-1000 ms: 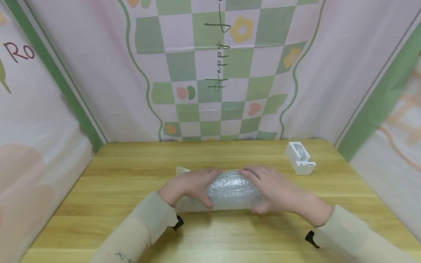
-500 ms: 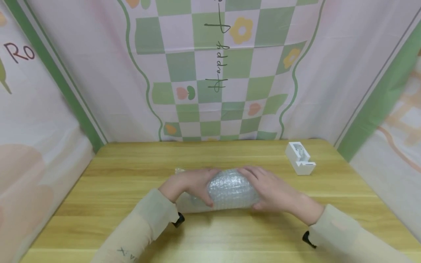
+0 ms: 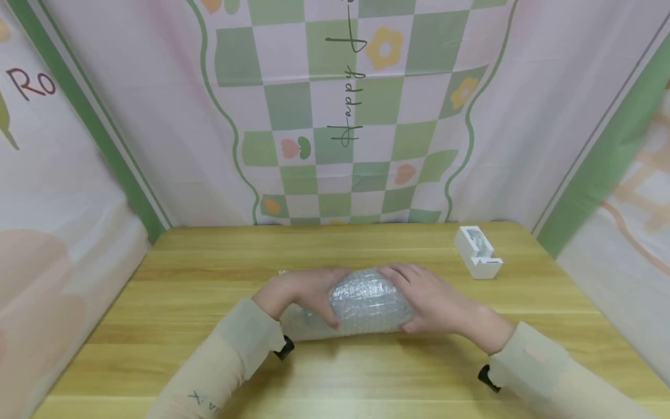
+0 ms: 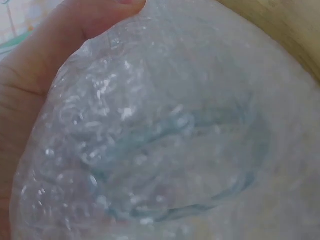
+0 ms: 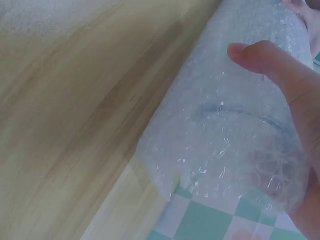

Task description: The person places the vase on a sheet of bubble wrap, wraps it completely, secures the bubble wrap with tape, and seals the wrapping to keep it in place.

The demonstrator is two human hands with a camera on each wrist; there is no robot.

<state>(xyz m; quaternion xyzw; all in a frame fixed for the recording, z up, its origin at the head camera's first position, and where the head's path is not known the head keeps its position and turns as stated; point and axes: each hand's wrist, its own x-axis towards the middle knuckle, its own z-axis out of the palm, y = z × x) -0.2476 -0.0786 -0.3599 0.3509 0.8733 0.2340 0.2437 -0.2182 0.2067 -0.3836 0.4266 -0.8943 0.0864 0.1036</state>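
Observation:
A bundle of clear bubble wrap [image 3: 369,302] lies across the middle of the table, between my two hands. My left hand [image 3: 309,291] grips it from above on the left, thumb towards me and fingers over the far side. On the right, my right hand [image 3: 437,299] holds it the same way. Through the layers in the left wrist view, a bluish oval rim shows inside the bubble wrap [image 4: 180,170]; a similar bluish arc shows in the right wrist view. Both ends of the wrap [image 5: 220,165] extend past the hands as loose, unfolded film.
A white tape dispenser [image 3: 477,252] stands at the back right of the wooden table [image 3: 209,250]. Behind the table hangs a checkered green and white cloth [image 3: 335,105], with more printed cloth at both sides.
My right hand has shifted slightly left along with its forearm. The bundle has rolled a little, and the loose corner beyond my left hand has sunk mostly out of sight.

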